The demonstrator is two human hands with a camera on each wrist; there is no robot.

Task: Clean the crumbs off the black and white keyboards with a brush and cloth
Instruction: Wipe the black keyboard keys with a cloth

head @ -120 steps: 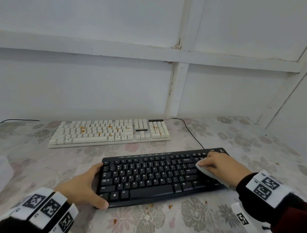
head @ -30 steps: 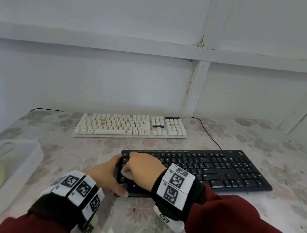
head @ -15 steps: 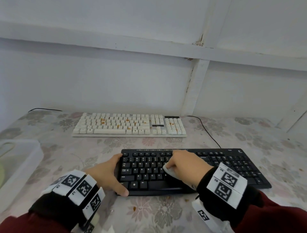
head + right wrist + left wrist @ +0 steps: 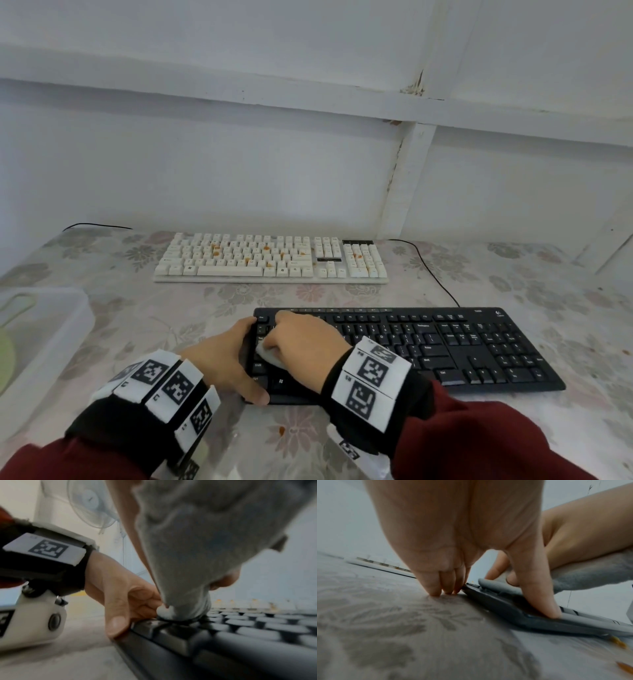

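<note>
The black keyboard (image 4: 445, 346) lies near me on the flowered tablecloth. My left hand (image 4: 229, 356) grips its left end, fingers along the side edge and thumb (image 4: 539, 601) on the front corner. My right hand (image 4: 305, 339) holds a pale grey cloth (image 4: 269, 354) bunched under its fingers and presses it onto the leftmost keys (image 4: 171, 626). In the right wrist view the cloth (image 4: 197, 547) hangs down onto a key. The white keyboard (image 4: 270, 258) lies farther back with orange crumbs on its keys. No brush is in view.
A clear plastic box (image 4: 44, 335) with something green inside stands at the left edge. A black cable (image 4: 431, 274) runs from the wall to the black keyboard. Orange crumbs (image 4: 281, 430) lie on the cloth in front of it. The white wall closes the back.
My right hand with the cloth has slid from the middle of the black keyboard back to its left end. My left hand has kept its hold.
</note>
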